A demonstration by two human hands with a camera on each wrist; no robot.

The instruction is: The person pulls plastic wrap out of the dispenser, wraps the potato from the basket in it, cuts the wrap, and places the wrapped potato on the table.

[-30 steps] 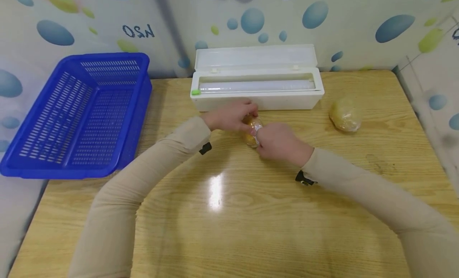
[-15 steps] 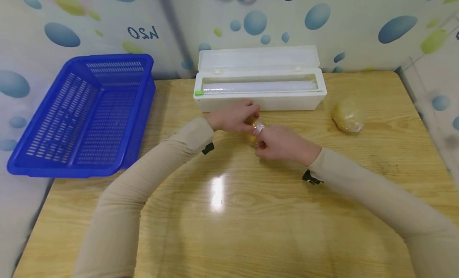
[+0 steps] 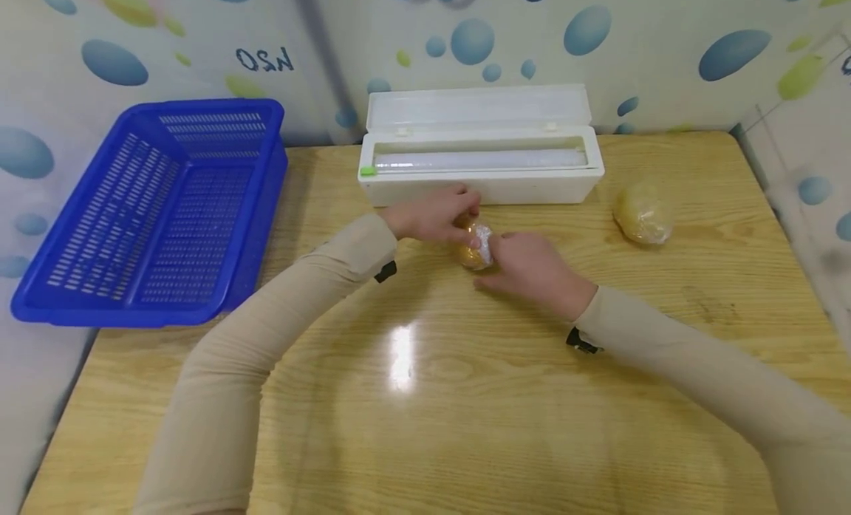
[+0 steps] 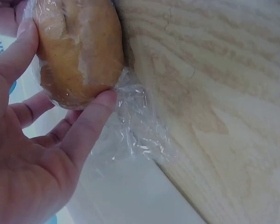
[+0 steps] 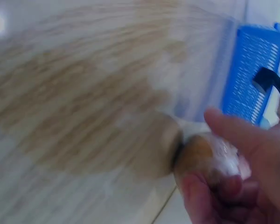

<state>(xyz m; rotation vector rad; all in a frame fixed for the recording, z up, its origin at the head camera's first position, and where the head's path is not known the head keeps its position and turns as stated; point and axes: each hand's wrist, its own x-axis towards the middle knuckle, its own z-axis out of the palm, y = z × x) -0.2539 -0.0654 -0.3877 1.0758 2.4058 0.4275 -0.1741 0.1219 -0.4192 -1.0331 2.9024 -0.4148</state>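
Note:
An orange-brown, rounded, potato-like piece of produce (image 3: 473, 258) wrapped in clear film sits on the table in front of the white box. My left hand (image 3: 433, 215) holds it between thumb and fingers from the left. In the left wrist view, the wrapped produce (image 4: 81, 51) has a loose flap of cling film (image 4: 137, 126) hanging off its end. My right hand (image 3: 532, 267) is at its right side, where film is bunched up. In the blurred right wrist view, the thumb stands away from the produce while fingertips (image 5: 194, 191) are beside it.
Behind the hands stands a white cling film box (image 3: 485, 190), lid raised, with a film roll (image 3: 479, 159) inside and a green slider (image 3: 368, 171) on its edge. A yellowish wrapped round thing (image 3: 643, 213) lies to the right. At left is a blue basket (image 3: 255, 256). A patterned wall borders the table.
My right hand has loosened from a curled pinch on the film, its fingers spreading and drawing slightly right. More of the bunched film shows. My left hand stays on the produce.

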